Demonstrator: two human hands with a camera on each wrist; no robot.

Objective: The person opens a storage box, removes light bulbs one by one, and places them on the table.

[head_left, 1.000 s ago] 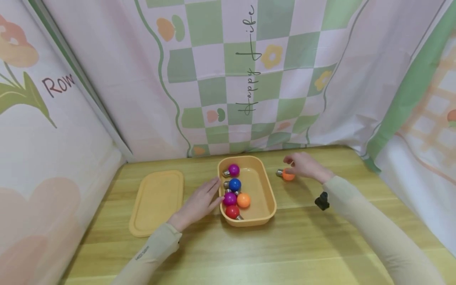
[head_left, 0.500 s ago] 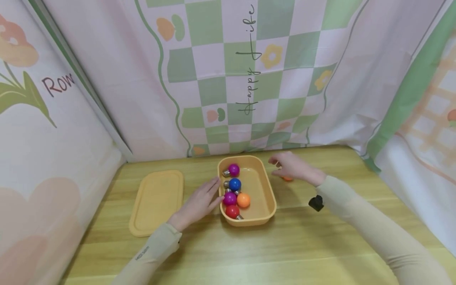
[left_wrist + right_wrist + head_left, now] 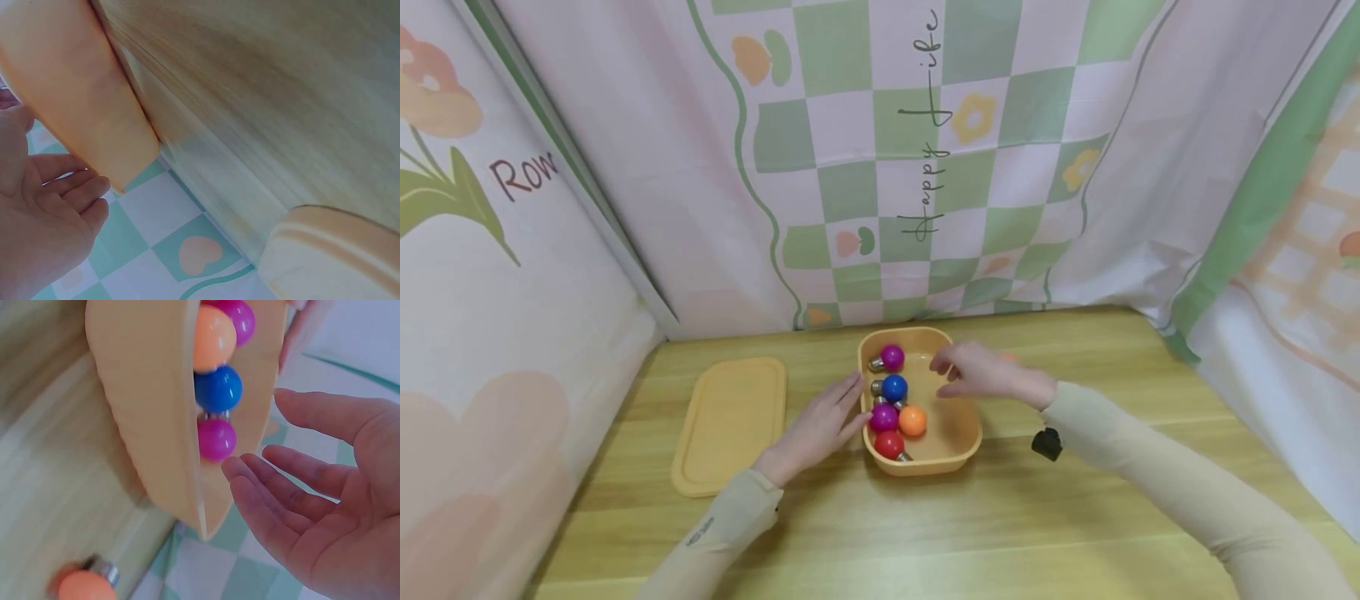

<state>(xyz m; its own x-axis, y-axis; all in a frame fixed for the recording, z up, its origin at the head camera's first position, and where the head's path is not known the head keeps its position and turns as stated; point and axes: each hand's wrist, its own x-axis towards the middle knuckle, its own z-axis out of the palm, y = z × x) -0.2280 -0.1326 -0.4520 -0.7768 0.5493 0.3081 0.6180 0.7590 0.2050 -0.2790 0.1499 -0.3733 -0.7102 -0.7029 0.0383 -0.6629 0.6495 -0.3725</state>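
Note:
A yellow-orange plastic box (image 3: 943,442) holds several round light bulbs with metal screw bases. Among them are a purple bulb (image 3: 892,357), a blue bulb (image 3: 894,387), a second purple bulb (image 3: 884,417), an orange bulb (image 3: 913,420) and a red bulb (image 3: 889,445). My left hand (image 3: 814,429) rests its extended fingers against the box's left rim. Over the box's right side hovers my right hand (image 3: 985,372), fingers loosely bent and apart, with nothing between them in the right wrist view. Another orange bulb (image 3: 87,587) lies on the table outside the box, mostly hidden behind my right hand in the head view.
The box's flat lid (image 3: 730,427) lies on the wooden table (image 3: 880,533) to the left of my left hand. A patterned curtain (image 3: 910,192) hangs along the table's back edge, and more fabric hangs at both sides.
My right hand has moved left, from beside the orange bulb on the table to above the box, holding nothing. My left hand has stayed at the rim, and the bulbs in the box look unmoved.

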